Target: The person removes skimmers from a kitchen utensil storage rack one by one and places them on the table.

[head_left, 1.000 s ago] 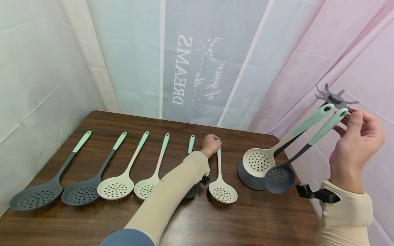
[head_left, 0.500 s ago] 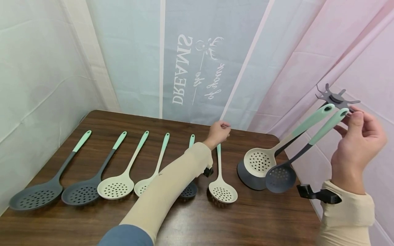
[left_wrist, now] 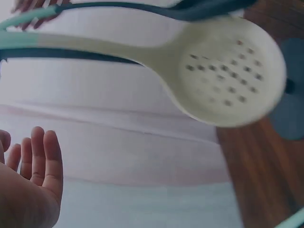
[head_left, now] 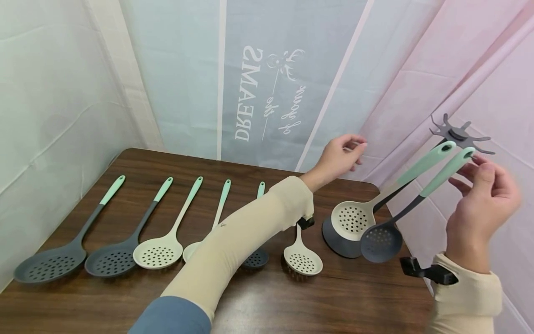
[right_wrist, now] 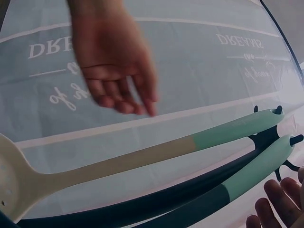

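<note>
My left hand (head_left: 340, 155) reaches past the table's back edge with fingers loosely bent and nothing in them; the left wrist view also shows that hand (left_wrist: 35, 175) empty. At the right stands a dark grey utensil rack (head_left: 456, 134) with several hooks on top. A cream skimmer (head_left: 352, 219) and a dark grey skimmer (head_left: 381, 241) hang from it by mint-green handles. Beside the dark skimmer's handle end is my right hand (head_left: 486, 197), fingers loosely bent close to the hooks. In the right wrist view, its fingers (right_wrist: 280, 202) lie below that handle end, nothing visible in them.
Several skimmers lie in a row on the brown wooden table (head_left: 267, 306), including a dark one (head_left: 54, 264) at far left and a cream one (head_left: 303, 260) nearest the rack's base (head_left: 340, 241). My left forearm (head_left: 238, 241) covers parts of some. Cloth curtains hang behind.
My left hand has left the handle end of the cream skimmer nearest the rack and moved right, toward the rack. My right hand has shifted slightly, showing more of a rack hook.
</note>
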Tool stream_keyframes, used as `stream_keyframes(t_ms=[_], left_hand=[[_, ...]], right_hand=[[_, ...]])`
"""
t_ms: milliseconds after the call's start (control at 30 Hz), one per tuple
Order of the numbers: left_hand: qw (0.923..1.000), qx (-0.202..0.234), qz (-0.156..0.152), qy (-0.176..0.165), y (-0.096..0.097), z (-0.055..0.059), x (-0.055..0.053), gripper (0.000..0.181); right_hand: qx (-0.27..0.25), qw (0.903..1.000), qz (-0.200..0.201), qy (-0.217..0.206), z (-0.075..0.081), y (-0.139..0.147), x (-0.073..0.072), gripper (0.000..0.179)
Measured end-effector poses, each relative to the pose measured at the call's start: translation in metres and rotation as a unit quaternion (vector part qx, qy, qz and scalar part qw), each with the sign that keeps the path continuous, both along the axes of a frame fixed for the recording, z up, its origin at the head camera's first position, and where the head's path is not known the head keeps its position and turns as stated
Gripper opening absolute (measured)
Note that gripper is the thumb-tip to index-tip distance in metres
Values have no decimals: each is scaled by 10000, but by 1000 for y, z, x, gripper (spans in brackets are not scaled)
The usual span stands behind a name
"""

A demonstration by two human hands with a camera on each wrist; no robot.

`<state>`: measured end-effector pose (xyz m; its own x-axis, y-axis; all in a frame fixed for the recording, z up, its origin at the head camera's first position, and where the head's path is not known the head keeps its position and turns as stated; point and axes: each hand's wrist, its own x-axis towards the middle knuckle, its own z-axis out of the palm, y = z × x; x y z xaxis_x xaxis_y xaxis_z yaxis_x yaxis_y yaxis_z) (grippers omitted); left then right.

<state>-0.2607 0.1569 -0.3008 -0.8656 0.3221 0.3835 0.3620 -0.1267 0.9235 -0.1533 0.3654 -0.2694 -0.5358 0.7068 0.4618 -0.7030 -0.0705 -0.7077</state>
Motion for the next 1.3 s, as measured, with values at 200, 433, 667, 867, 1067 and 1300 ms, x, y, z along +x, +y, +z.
stream_keyframes(t_ms=[200,433,667,867,1067,1300], left_hand=[[9992,-242,-241,210,10,36,10,26],[9975,-421,-455,342,20,63,20,34],[9958,-569,-616,374,32,80,32,35],[9950,-715,-619,322,41,93,36,29],[9930,-946,-393,580,43,94,37,23],[9909,-1124,-240,703,43,93,36,14]], right_hand=[[262,9988,-320,-260,-14,-2,7,23],[964,9905,-834,-519,-31,-9,12,22],[905,9919,-759,-463,-48,-14,12,19],[1107,9883,-850,-617,-57,-19,11,18],[1224,9883,-721,-553,-63,-24,12,19],[1634,9825,-633,-638,-70,-28,12,20]])
